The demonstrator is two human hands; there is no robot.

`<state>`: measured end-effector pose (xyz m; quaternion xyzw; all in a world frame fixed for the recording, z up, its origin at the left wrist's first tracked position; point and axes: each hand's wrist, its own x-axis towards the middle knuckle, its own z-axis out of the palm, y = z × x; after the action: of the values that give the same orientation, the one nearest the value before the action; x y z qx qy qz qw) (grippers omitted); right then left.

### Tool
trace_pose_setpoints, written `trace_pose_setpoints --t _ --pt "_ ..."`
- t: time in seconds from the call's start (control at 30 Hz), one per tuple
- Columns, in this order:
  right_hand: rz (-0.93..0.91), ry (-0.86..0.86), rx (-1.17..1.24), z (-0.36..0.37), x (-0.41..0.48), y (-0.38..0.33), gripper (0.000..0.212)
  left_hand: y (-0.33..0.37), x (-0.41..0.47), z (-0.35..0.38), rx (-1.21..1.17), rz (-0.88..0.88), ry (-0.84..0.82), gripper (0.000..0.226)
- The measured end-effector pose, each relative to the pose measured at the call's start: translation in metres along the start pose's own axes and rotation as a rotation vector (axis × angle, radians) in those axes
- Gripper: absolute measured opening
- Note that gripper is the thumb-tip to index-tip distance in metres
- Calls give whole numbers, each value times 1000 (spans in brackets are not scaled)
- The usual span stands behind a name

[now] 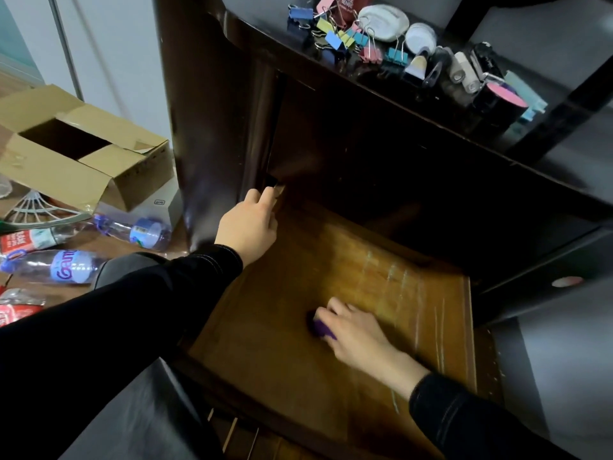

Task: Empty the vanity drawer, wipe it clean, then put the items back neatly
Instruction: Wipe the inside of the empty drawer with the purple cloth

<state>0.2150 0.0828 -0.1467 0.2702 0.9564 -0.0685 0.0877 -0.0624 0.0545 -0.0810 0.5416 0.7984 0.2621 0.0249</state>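
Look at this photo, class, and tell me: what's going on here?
A person is wiping out a pulled-out drawer. The right hand holds a purple cloth against its bare wooden bottom, while the left hand grips the drawer's left side near the back. No items show inside it. Binder clips and small cosmetics lie on the vanity top above, so the putting back is not yet done.

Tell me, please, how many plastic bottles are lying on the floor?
4, left of the vanity: a blue-labelled bottle by the cardboard box, a purple-lettered bottle below it, a red-labelled bottle at the left edge, another cropped bottle bottom left. More may be hidden.
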Motion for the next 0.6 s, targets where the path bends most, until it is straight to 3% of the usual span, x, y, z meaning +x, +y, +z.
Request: trace_pose_setpoints --t 0.23,0.37,0.5,0.6 --pt "319 43 -30 -37 77 35 32 1 0 -3 14 -16 -14 40" --pt "267 51 -67 -26 57 21 36 2 -1 -4 19 -20 -20 40" --pt "42 23 -41 4 5 -9 47 1 -1 -3 -19 -25 -7 42" --pt "46 23 -31 0 10 -3 42 0 0 -1 -23 -20 0 41"
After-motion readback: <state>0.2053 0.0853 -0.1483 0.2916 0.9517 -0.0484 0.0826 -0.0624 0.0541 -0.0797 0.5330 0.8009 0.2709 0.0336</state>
